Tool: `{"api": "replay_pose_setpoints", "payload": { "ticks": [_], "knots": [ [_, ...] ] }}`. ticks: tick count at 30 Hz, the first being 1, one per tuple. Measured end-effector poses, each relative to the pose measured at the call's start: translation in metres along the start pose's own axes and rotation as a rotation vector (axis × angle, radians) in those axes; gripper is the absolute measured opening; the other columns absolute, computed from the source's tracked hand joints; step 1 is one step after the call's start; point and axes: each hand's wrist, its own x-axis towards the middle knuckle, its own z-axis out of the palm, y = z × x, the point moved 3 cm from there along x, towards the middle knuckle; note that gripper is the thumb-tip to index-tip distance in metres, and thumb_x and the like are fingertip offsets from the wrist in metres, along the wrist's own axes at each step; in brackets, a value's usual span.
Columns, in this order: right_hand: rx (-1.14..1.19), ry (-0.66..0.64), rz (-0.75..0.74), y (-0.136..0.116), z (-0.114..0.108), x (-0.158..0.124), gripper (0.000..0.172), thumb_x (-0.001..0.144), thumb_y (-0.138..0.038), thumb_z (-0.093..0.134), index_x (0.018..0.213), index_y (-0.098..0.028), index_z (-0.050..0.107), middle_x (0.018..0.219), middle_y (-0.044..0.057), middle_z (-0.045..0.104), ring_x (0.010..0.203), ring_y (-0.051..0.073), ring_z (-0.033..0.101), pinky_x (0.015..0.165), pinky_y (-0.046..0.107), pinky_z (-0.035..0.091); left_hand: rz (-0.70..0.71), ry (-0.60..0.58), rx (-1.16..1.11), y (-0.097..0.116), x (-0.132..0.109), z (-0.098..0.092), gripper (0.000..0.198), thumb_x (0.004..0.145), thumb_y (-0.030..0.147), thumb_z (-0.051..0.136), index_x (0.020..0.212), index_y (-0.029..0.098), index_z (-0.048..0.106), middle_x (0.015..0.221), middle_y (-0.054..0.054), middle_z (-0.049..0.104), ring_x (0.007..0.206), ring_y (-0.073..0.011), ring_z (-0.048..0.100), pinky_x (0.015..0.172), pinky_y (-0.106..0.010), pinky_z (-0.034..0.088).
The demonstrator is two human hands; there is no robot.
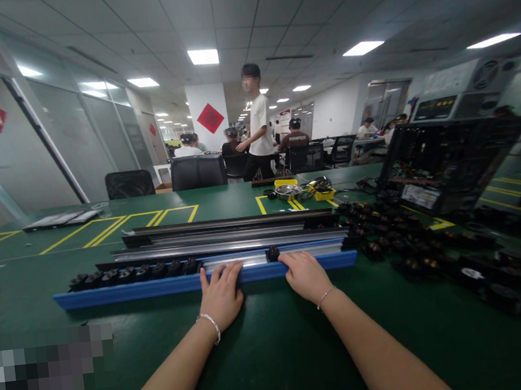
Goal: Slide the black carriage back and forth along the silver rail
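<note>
The left hand (222, 293) has its fingers spread and laid over the near wall of the blue rail (133, 291). The right hand (306, 274) is bent over the same wall, with its fingertips at the right side of a single black block (273, 254); I cannot tell if it pinches this block.

The rail lies flat in front of both hands. Its long axis runs from left to right, across the two forearms, and its left end is slightly nearer to the person. In its channel, a row of black blocks (158, 269) fills the left part, and the single block sits apart from them, toward the right.

Just behind, dark metal strips (231, 224) lie almost parallel to the rail. The tabletop (268, 355) is green, marked with yellow lines. To the right, there is a heap of black parts (392, 231), and behind it a computer case (448, 166). Near the far edge are a metal bowl (288, 190) and cables (319, 185).

Beyond the tabletop, an office chair (198, 172) and a person in a white shirt (260, 127) are seen, under bright ceiling lights (203, 57).
</note>
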Motion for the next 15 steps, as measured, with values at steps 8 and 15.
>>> {"api": "replay_pose_setpoints", "payload": {
  "ticks": [8, 15],
  "knots": [
    [-0.032, -0.031, -0.006, 0.0009, 0.0008, 0.0007, 0.037, 0.076, -0.013, 0.04, 0.107, -0.023, 0.058, 0.103, 0.004, 0.063, 0.097, 0.018, 0.052, 0.091, 0.03, 0.028, 0.002, 0.003, 0.036, -0.001, -0.0002, 0.0013, 0.057, 0.073, 0.019, 0.044, 0.129, 0.031, 0.039, 0.132, 0.001, 0.049, 0.12, -0.0239, 0.038, 0.105, -0.062, -0.001],
    [-0.035, -0.048, 0.007, 0.0042, 0.0017, 0.0017, 0.039, 0.076, -0.012, 0.039, 0.109, -0.022, 0.057, 0.103, 0.005, 0.063, 0.098, 0.018, 0.051, 0.091, 0.028, 0.029, 0.0, 0.0, 0.064, -0.0008, -0.0001, 0.0017, 0.058, 0.073, 0.02, 0.046, 0.129, 0.032, 0.039, 0.132, 0.0, 0.049, 0.121, -0.0246, 0.039, 0.106, -0.061, 0.001]
  ]
}}
